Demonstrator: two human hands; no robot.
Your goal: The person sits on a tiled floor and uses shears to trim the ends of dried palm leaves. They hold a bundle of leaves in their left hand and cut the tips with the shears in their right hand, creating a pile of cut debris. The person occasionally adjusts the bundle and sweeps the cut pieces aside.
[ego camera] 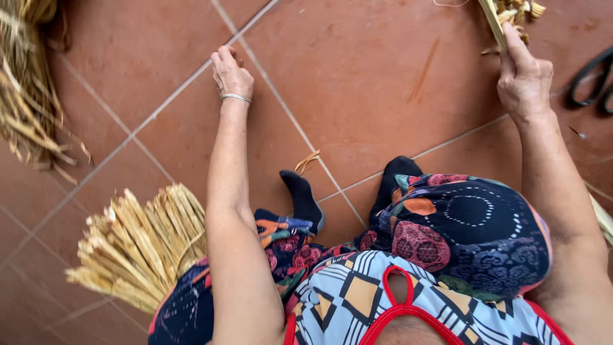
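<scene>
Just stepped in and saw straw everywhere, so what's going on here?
A person sits on a terracotta tiled floor. The right hand grips a bundle of straw stalks at the top edge. The left hand presses on the tiles, holding nothing visible. A tied straw bundle lies by the left hip, with loose straw further left.

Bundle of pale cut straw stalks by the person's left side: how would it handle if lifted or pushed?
The bundle of pale cut straw stalks looks dry and thin, so probably light for its bulk. Its ends fan out, so stalks may splay or slip loose. Single stalks look brittle; a hard squeeze could snap them. Pushed on the smooth terracotta floor tiles, it would likely slide.
</scene>
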